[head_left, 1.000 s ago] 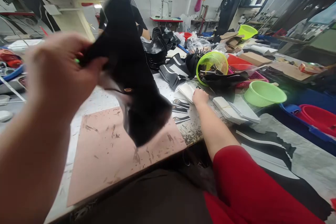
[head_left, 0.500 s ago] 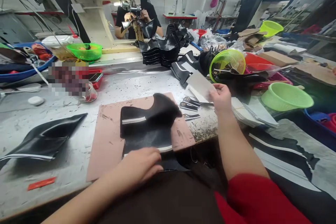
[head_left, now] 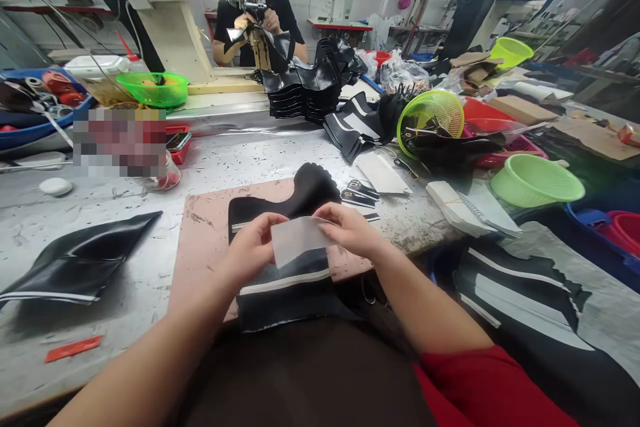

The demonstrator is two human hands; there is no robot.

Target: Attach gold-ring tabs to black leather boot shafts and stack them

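Both hands hold a small pale translucent sheet (head_left: 297, 240) over a black leather piece. My left hand (head_left: 253, 250) pinches the sheet's left edge, and my right hand (head_left: 353, 230) grips its upper right corner. Beneath lies the black leather piece (head_left: 285, 307) with white strips along it and a scalloped end, partly hidden by the sheet and hands. It rests on a pink board (head_left: 200, 227) and reaches past the near table edge. Right of the board are several small black tabs with metal rings (head_left: 357, 195) and a stack of pale sheets (head_left: 383, 172).
A folded black leather piece (head_left: 85, 257) and an orange strip (head_left: 73, 349) lie at left. Stacked black leather parts (head_left: 300, 90) stand at the back, where another person works at a sewing machine (head_left: 255, 10). Green baskets (head_left: 537, 180) and more striped pieces (head_left: 525, 300) are at right.
My right hand has brought the pale sheet from the stack at right to above the leather. My left hand has risen from the leather's near edge and taken the sheet's left side.
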